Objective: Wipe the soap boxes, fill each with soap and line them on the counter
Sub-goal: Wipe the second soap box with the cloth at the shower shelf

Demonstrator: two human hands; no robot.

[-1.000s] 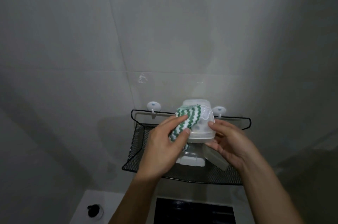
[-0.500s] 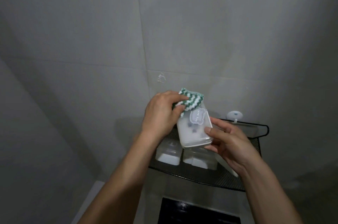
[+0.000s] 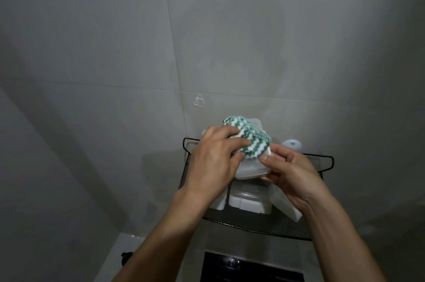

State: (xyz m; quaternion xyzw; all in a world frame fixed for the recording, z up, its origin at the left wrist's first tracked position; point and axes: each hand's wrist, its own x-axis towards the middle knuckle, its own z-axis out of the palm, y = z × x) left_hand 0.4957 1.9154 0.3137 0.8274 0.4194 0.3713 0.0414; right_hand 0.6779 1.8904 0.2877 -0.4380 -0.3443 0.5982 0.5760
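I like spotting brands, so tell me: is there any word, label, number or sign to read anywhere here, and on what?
None can be read.
Soap box held in the right hand: no print shows.
Striped cloth in the left hand: only a green and white pattern.
Boxes in the wire basket: plain.
Wall hook: a blue dot, no letters.

"How many soap boxes can you count?"

"One soap box [image 3: 249, 170] held between my two hands, and under my hands three more sit in the one wire rack [image 3: 257, 224]: one [image 3: 217, 202] below my left wrist, one [image 3: 249, 201] in the middle, and one [image 3: 286, 207] tilted under my right hand."

"Cloths?"

"One green-and-white cloth [image 3: 249, 143], bunched in my left hand [image 3: 212, 162]. My right hand [image 3: 292, 173] has none. One suction hook [image 3: 292, 143] shows just beyond my right fingers."
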